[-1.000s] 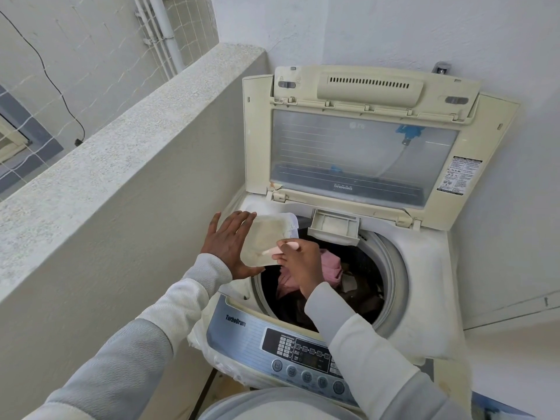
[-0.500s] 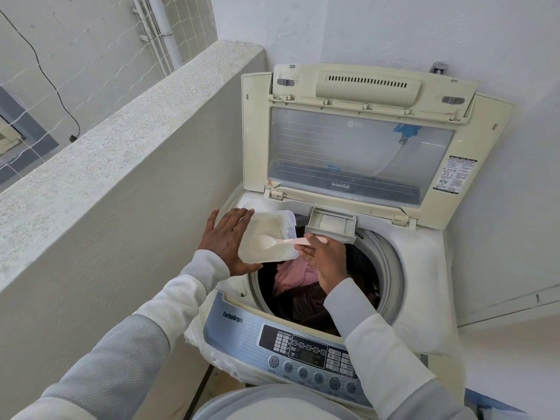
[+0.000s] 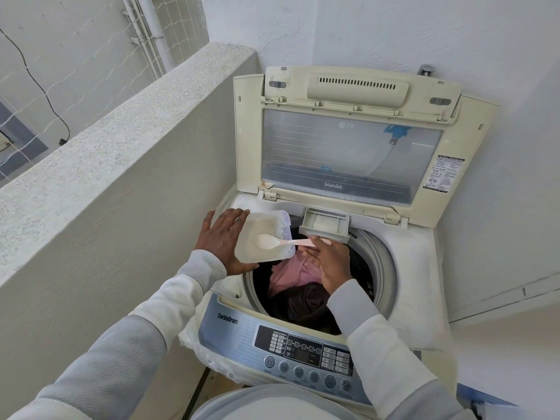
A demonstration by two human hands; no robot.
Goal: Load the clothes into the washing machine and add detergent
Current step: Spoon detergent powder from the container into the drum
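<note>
I see white detergent powder (image 3: 266, 240) heaped on the pink spoon (image 3: 298, 242), just over the open tub (image 3: 244, 253). The right hand (image 3: 331, 262) has its fingers pinched on the spoon's handle. The left hand (image 3: 222, 241) cradles the tub, fingers straight and spread. Below, pink and dark clothes (image 3: 295, 275) lie in the washing machine (image 3: 406, 268).

Pink, brown clothes (image 3: 298, 275) lie in the open washing machine (image 3: 406, 268); white detergent (image 3: 266, 240) heaps a spoon (image 3: 298, 242).
</note>
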